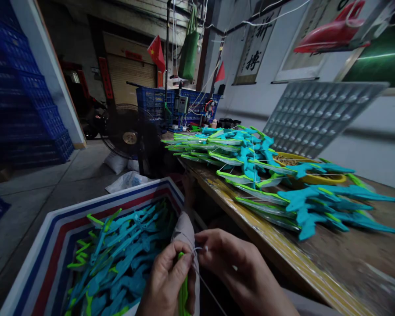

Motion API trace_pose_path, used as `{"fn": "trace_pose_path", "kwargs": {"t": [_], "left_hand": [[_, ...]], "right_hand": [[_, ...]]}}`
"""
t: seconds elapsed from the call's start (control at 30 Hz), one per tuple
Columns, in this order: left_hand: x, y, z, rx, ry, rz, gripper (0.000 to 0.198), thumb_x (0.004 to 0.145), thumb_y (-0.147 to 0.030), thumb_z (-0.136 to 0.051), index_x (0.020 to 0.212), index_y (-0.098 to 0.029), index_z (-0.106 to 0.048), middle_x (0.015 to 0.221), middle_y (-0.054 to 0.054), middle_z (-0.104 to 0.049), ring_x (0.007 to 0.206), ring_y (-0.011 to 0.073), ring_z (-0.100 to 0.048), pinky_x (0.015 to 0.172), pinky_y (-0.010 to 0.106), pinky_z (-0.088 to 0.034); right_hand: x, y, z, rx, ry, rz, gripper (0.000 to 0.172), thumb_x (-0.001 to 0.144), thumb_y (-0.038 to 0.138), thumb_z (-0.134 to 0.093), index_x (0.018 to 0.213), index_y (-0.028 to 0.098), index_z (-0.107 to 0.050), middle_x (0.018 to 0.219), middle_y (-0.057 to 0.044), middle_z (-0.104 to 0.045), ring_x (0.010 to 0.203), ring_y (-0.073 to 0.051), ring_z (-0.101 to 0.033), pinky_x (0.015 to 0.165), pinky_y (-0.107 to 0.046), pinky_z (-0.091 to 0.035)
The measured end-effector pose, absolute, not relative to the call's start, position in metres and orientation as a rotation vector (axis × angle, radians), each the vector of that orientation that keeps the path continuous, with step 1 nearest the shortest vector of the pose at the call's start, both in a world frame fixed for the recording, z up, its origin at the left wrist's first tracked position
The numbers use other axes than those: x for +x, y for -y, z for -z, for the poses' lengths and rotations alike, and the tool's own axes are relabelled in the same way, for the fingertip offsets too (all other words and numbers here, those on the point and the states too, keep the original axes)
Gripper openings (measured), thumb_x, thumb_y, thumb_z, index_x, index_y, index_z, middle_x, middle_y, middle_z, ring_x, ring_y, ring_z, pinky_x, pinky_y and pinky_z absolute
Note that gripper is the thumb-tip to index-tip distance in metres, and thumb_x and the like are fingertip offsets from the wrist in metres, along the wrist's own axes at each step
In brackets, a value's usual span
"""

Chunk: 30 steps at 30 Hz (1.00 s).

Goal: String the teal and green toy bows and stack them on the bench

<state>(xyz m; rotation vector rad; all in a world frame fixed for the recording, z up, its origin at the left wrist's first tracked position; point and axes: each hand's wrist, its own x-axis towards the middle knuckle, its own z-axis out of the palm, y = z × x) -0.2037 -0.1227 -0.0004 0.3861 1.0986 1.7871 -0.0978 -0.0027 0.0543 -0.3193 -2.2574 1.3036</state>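
My left hand (pixel 170 275) is closed around a lime-green plastic strip (pixel 183 287), its thumb pressed on the upper end. A thin white string (pixel 210 292) runs from that end down to the right. Beside it, my right hand (pixel 238 265) has its fingertips pinched at a small loop of the white string (pixel 200 249), close to the strip's tip. The right fingers are partly hidden behind the hand. Left of my hands is a striped box (pixel 41 228) filled with teal and lime plastic parts (pixel 131 259). On the right, strung teal-and-lime toy bows (pixel 250 162) lie piled on the wooden table (pixel 335 254).
A yellow bowl (pixel 327 178) of small brown pieces stands behind the bows. A fan (pixel 130 138) stands beyond the box. Blue crates (pixel 26 87) are stacked at the left. A translucent ribbed panel (pixel 322 114) leans on the wall.
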Motion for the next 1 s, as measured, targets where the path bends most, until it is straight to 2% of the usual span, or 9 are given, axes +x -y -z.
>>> {"fn": "trace_pose_path", "kwargs": {"t": [0.07, 0.17, 0.37, 0.53, 0.63, 0.73, 0.83, 0.9, 1.0], "left_hand": [[-0.201, 0.121, 0.003, 0.417, -1.145, -1.745, 0.044, 0.08, -0.06, -0.074, 0.087, -0.021, -0.056, 0.046, -0.006, -0.052, 0.036, 0.0067, -0.042, 0.038, 0.015, -0.03], [-0.199, 0.12, 0.007, 0.406, -1.069, -1.69, 0.043, 0.079, -0.058, -0.076, 0.089, -0.021, -0.057, 0.047, -0.007, -0.05, 0.035, 0.0049, -0.039, 0.041, 0.015, -0.031], [-0.199, 0.12, 0.01, 0.435, -1.0, -1.662, 0.039, 0.083, -0.056, -0.074, 0.088, -0.021, -0.057, 0.048, -0.004, -0.054, 0.039, 0.0067, -0.045, 0.042, 0.014, -0.033], [-0.201, 0.118, 0.01, 0.463, -0.972, -1.633, 0.041, 0.081, -0.055, -0.076, 0.089, -0.021, -0.056, 0.052, -0.003, -0.061, 0.04, 0.008, -0.053, 0.043, 0.015, -0.04], [-0.199, 0.116, 0.011, 0.459, -1.037, -1.624, 0.044, 0.081, -0.059, -0.074, 0.082, -0.02, -0.055, 0.047, -0.004, -0.057, 0.037, 0.0074, -0.048, 0.04, 0.015, -0.037], [-0.198, 0.114, 0.012, 0.466, -1.133, -1.618, 0.043, 0.084, -0.06, -0.07, 0.081, -0.019, -0.057, 0.046, -0.004, -0.055, 0.036, 0.0077, -0.045, 0.037, 0.015, -0.033], [-0.196, 0.113, 0.011, 0.453, -1.166, -1.615, 0.038, 0.087, -0.057, -0.068, 0.087, -0.02, -0.06, 0.047, -0.004, -0.055, 0.038, 0.0095, -0.047, 0.039, 0.017, -0.036], [-0.196, 0.112, 0.009, 0.398, -1.114, -1.614, 0.037, 0.084, -0.055, -0.072, 0.088, -0.02, -0.062, 0.05, -0.004, -0.055, 0.039, 0.009, -0.047, 0.04, 0.018, -0.036], [-0.198, 0.111, 0.008, 0.379, -1.007, -1.614, 0.035, 0.079, -0.049, -0.078, 0.086, -0.019, -0.062, 0.053, -0.004, -0.054, 0.041, 0.0075, -0.045, 0.041, 0.017, -0.033]], "right_hand": [[-0.091, 0.004, -0.054, -0.23, 2.256, -1.402, 0.021, 0.097, 0.029, -0.06, 0.08, 0.018, -0.062, 0.101, -0.009, -0.071, 0.087, -0.017, -0.069, 0.076, -0.024, -0.055], [-0.09, 0.007, -0.05, -0.325, 2.163, -1.461, 0.026, 0.092, 0.035, -0.069, 0.073, 0.017, -0.063, 0.081, -0.005, -0.067, 0.073, -0.015, -0.062, 0.066, -0.023, -0.051], [-0.096, 0.01, -0.033, -0.653, 1.699, -2.033, 0.052, 0.066, 0.058, -0.088, 0.075, 0.016, -0.059, 0.063, 0.002, -0.056, 0.055, -0.009, -0.046, 0.05, -0.018, -0.036], [-0.095, 0.011, -0.017, -0.681, 1.583, -2.17, 0.056, 0.062, 0.06, -0.09, 0.069, 0.016, -0.056, 0.057, 0.003, -0.054, 0.048, -0.008, -0.045, 0.045, -0.019, -0.033], [-0.092, 0.01, -0.011, -0.567, 1.666, -2.048, 0.048, 0.07, 0.055, -0.087, 0.069, 0.017, -0.058, 0.06, 0.001, -0.058, 0.054, -0.012, -0.054, 0.051, -0.02, -0.04], [-0.085, 0.006, -0.017, -0.427, 1.906, -1.717, 0.04, 0.085, 0.052, -0.077, 0.072, 0.017, -0.061, 0.066, -0.001, -0.062, 0.061, -0.013, -0.059, 0.057, -0.021, -0.045], [-0.077, 0.002, -0.029, -0.289, 2.117, -1.411, 0.025, 0.099, 0.036, -0.06, 0.084, 0.017, -0.064, 0.08, -0.004, -0.064, 0.071, -0.013, -0.062, 0.065, -0.021, -0.049], [-0.075, 0.0, -0.036, -0.189, 2.151, -1.253, 0.019, 0.102, 0.026, -0.051, 0.09, 0.018, -0.063, 0.092, -0.007, -0.064, 0.08, -0.014, -0.063, 0.071, -0.022, -0.051], [-0.076, 0.002, -0.037, -0.098, 2.121, -1.148, 0.018, 0.102, 0.019, -0.044, 0.09, 0.019, -0.057, 0.09, -0.006, -0.06, 0.076, -0.013, -0.061, 0.068, -0.021, -0.049]]}}
